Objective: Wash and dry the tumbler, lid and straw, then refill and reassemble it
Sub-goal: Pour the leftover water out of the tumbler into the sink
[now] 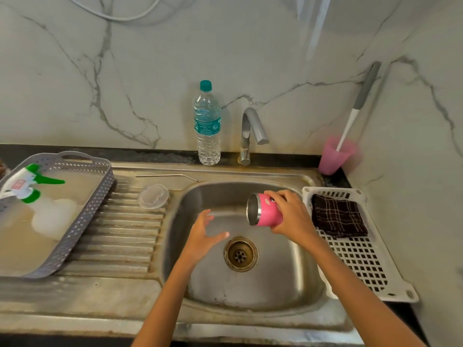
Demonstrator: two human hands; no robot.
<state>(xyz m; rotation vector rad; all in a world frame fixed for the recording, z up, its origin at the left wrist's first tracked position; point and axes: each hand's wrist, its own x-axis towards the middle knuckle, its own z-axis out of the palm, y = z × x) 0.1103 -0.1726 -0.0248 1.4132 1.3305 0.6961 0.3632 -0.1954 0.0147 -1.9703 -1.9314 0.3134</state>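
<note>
My right hand (292,212) grips the pink tumbler (266,210) over the steel sink (250,291), tipped on its side with its open steel mouth facing left. My left hand (204,235) hovers open above the basin, left of the tumbler, touching nothing. The clear lid (153,196) lies on the ribbed drainboard by the sink's left rim. The metal straw (166,175) lies on the ledge behind it. A capped water bottle (207,123) stands by the tap (250,131), from which no water runs.
A grey basket (82,221) with a green-and-white spray bottle (27,186) sits on the left. A white rack (363,259) on the right holds a dark checked cloth (338,215). A pink cup (337,155) with a long brush stands in the back right corner.
</note>
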